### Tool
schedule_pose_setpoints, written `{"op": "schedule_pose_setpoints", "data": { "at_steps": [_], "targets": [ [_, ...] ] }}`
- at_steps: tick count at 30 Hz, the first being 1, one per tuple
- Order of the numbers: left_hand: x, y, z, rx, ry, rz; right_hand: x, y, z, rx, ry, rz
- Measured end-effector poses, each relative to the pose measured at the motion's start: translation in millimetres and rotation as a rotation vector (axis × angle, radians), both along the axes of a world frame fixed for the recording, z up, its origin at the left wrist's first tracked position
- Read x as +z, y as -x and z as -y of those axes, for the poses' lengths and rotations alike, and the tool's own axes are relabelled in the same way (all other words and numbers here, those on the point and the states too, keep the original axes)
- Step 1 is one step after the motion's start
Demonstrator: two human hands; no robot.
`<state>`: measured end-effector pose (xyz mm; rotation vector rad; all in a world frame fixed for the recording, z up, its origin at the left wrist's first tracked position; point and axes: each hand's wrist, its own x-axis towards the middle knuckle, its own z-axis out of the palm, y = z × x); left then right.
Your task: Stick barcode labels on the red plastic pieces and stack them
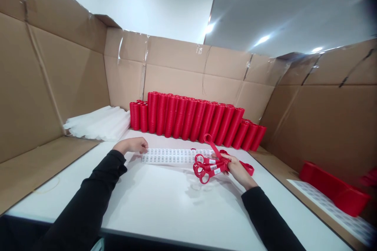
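A narrow white sheet of printed labels (171, 156) stretches across the middle of the table. My left hand (136, 145) is closed at its upper left corner, thumb and fingers pinched on the edge. My right hand (235, 168) is wrapped round a bunch of red straps with ring-shaped ends (210, 167), which fan out to the left over the sheet's right end. Several of these straps carry small white labels. One strap points up and away from the others. Part of the sheet is hidden behind the bunch.
Red ribbed rolls (188, 119) stand in a row along the back. White sleeve-like pieces (98, 123) are piled at the back left. Cardboard walls (176, 59) enclose three sides. On the right lie folded red material (332, 188) and another label sheet (318, 196).
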<state>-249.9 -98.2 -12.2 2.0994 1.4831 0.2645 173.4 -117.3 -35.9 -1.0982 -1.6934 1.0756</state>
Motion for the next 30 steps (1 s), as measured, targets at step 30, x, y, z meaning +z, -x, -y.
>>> {"op": "schedule_pose_setpoints", "data": {
  "at_steps": [30],
  "targets": [
    [-27.4, -112.1, 20.0, -0.027, -0.638, -0.288, -15.9, 54.6, 13.3, 0.229, 0.162, 0.169]
  ]
}}
